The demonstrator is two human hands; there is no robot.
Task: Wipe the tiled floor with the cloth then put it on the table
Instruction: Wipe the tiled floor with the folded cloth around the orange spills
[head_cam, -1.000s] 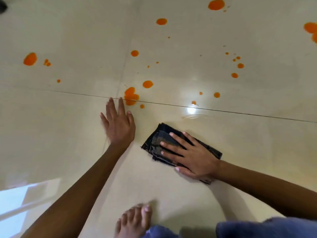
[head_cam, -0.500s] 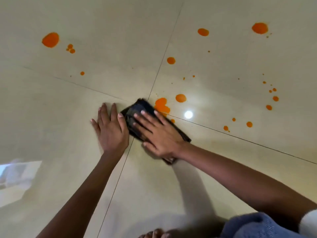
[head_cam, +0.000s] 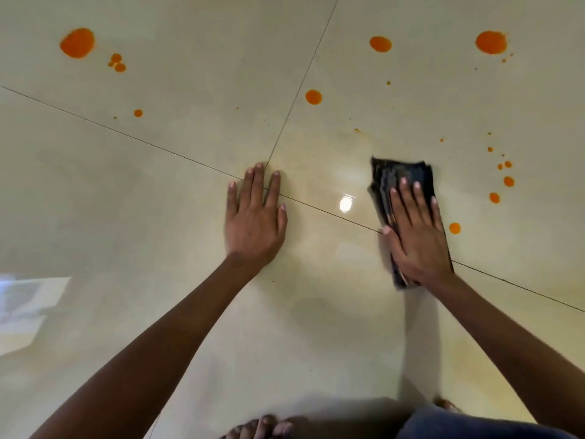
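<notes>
right hand (head_cam: 418,236) flat on the folded cloth (head_cam: 402,175), gripping nothing; orange spots (head_cam: 506,182) sit just right of it, left hand (head_cam: 253,223) splayed, empty.

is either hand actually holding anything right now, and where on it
Nothing is gripped. The right hand lies flat on the near part of the folded dark cloth, pressing it to the floor. The left hand rests open on bare tile.

Indoor home floor, glossy cream tiles (head_cam: 158,217), orange spills (head_cam: 77,42), bare toes (head_cam: 259,429)
</notes>
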